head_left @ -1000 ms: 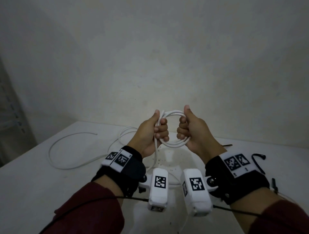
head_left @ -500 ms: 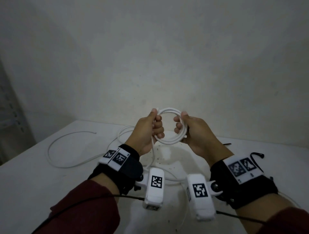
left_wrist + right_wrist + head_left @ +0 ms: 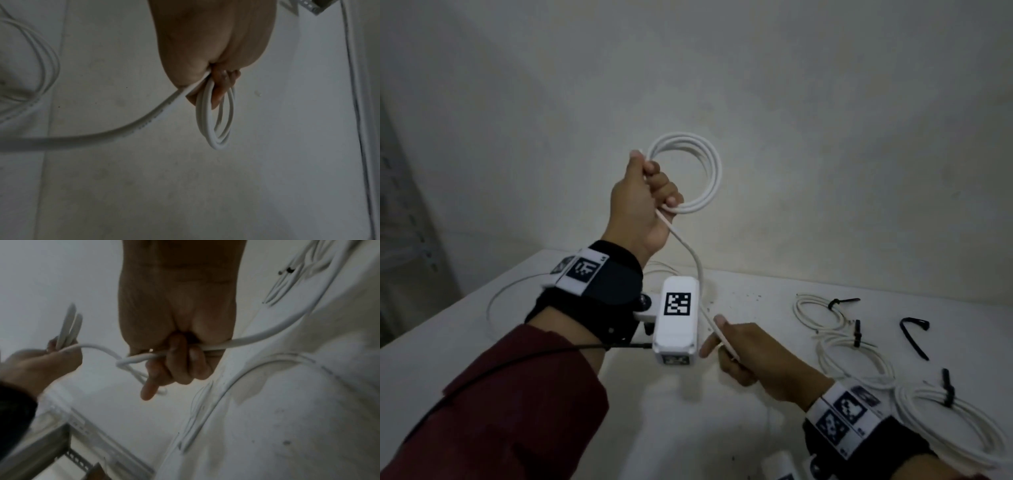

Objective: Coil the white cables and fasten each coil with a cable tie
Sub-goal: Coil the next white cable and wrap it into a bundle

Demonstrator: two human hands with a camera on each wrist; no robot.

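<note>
Left hand [image 3: 640, 202] raised above the table [image 3: 465, 329], fingers clenched round a coil [image 3: 698, 171] of white cable; about three turns count in the head view. The left wrist view shows the same coil [image 3: 213, 123] edge-on below the left hand [image 3: 205, 40].

One loose strand [image 3: 693, 260] runs down from that fist to the right hand [image 3: 750, 356], held low over the table. Right hand's fingers curl round the strand [image 3: 242, 340]; index finger [image 3: 150, 391] sticks out straight. In the right wrist view the right hand [image 3: 176, 318] has the cable passing through the fist and trailing off to the table.

On the table, right side: three finished coils, each bound with one black tie. Far coil [image 3: 815, 311], middle coil [image 3: 856, 359], near coil [image 3: 955, 431], the largest.

One loose black cable tie [image 3: 914, 334], bent, lies alone right of the far coils.

One more stretch of white cable [image 3: 496, 301] curves on the table's left, behind the left wrist.
</note>
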